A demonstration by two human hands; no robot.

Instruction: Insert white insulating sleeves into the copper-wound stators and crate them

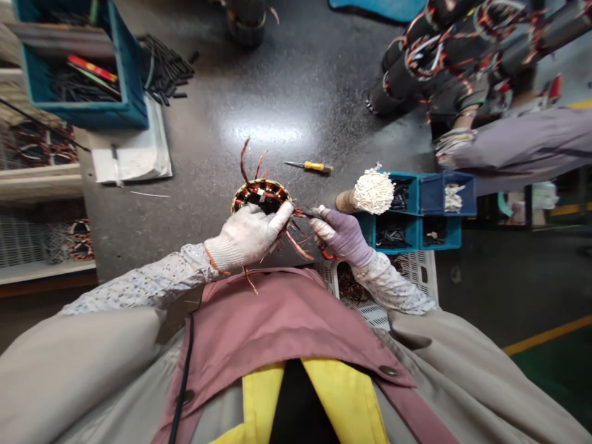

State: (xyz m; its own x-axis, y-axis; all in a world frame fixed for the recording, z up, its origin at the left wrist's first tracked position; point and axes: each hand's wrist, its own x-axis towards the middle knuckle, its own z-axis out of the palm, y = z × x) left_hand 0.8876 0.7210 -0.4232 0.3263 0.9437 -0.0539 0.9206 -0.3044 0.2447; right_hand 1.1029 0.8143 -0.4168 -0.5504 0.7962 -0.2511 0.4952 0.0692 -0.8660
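A motor stator (238,196) with copper windings sits on the dark worktop close to my body. Copper wire leads (298,245) stick out from it on several sides. My left hand (254,231), in a white knitted glove, grips the stator's near rim, thumb toward the right side. My right hand (342,234), in a purple and white glove, is closed at the stator's right. Its fingertips pinch a thin black tube (309,214) that lines up with the copper leads. Exactly how the tube meets the wire is too small to tell.
A yellow-handled screwdriver (317,166) lies beyond the stator. Blue bins (395,250) and a bundle of white ties (374,191) stand at right. A blue crate (134,92), black tubes (166,71) and papers (157,154) lie left. A co-worker's arm (518,145) reaches in near stacked stators (402,80).
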